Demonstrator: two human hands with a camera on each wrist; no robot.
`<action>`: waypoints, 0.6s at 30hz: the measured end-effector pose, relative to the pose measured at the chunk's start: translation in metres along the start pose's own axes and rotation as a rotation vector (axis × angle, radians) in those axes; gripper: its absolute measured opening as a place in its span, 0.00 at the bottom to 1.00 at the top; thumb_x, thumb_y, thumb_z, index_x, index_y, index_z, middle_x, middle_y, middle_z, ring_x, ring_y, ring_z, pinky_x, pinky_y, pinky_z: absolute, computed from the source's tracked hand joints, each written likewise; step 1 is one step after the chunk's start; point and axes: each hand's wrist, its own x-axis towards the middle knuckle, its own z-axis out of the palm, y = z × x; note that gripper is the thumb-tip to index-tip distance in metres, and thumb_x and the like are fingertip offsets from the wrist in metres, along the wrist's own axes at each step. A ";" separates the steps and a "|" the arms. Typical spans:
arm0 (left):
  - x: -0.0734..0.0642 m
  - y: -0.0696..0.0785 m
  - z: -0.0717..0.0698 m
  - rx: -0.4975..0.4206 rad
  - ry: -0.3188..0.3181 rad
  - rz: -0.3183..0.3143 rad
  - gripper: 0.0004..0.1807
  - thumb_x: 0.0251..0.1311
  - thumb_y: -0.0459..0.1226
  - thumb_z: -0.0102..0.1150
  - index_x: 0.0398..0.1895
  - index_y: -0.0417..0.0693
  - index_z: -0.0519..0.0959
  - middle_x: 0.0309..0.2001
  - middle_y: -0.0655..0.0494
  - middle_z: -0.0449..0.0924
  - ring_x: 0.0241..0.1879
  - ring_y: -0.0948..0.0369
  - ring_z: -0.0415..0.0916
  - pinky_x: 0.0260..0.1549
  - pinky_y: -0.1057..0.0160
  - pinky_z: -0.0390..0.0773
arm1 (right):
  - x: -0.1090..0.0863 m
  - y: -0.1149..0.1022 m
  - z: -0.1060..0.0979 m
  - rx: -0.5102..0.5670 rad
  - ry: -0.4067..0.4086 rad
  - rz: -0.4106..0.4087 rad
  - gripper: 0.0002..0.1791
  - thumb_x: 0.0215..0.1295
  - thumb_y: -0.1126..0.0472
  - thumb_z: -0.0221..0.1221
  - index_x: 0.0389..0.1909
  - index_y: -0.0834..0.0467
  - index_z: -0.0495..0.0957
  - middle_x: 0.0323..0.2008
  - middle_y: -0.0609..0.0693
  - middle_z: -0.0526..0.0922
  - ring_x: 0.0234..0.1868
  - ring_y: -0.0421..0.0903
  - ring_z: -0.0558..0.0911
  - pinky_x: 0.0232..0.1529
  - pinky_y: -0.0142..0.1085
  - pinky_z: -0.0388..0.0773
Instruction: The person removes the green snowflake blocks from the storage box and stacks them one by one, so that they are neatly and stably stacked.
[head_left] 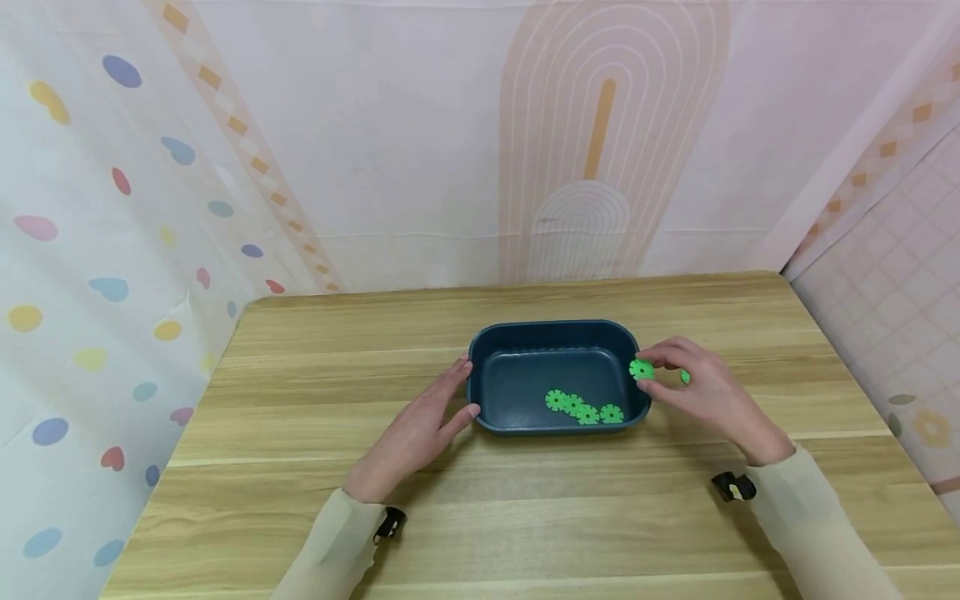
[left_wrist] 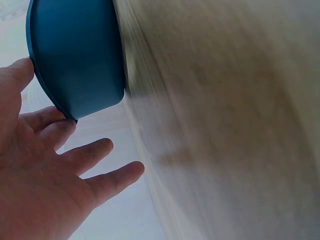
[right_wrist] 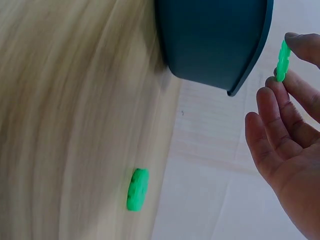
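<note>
A dark blue rounded rectangular tub (head_left: 517, 392) stands on the table. Several green notched snowflake discs (head_left: 611, 414) lie on its floor toward the front. My right hand (head_left: 697, 385) pinches one more green snowflake disc (right_wrist: 283, 61) on edge between thumb and fingertips, at the tub's right rim and above it. My left hand (head_left: 412, 433) rests its thumb and fingertips against the tub's left end at the rim. In the left wrist view, the other fingers (left_wrist: 117, 182) stretch out loosely, apart from the tub.
More green discs (right_wrist: 138, 190) lie on the wooden table (head_left: 337, 358) right of the tub, mostly hidden behind the right hand in the head view. Patterned cloth (head_left: 420, 150) hangs behind the table and along its sides.
</note>
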 end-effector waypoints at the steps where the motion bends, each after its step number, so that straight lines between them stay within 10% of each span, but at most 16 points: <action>1: 0.000 0.000 0.000 0.000 0.000 -0.002 0.38 0.79 0.53 0.51 0.83 0.47 0.55 0.83 0.52 0.49 0.79 0.51 0.53 0.73 0.44 0.62 | -0.001 0.001 -0.001 -0.002 0.005 -0.001 0.16 0.65 0.64 0.71 0.53 0.61 0.85 0.49 0.53 0.84 0.46 0.54 0.83 0.44 0.52 0.82; 18: 0.001 0.000 0.000 0.007 0.003 0.016 0.38 0.79 0.52 0.51 0.83 0.45 0.56 0.83 0.52 0.49 0.79 0.51 0.53 0.73 0.45 0.62 | -0.008 0.014 -0.011 -0.040 0.065 -0.005 0.16 0.62 0.66 0.72 0.51 0.62 0.86 0.46 0.54 0.85 0.42 0.53 0.84 0.42 0.46 0.84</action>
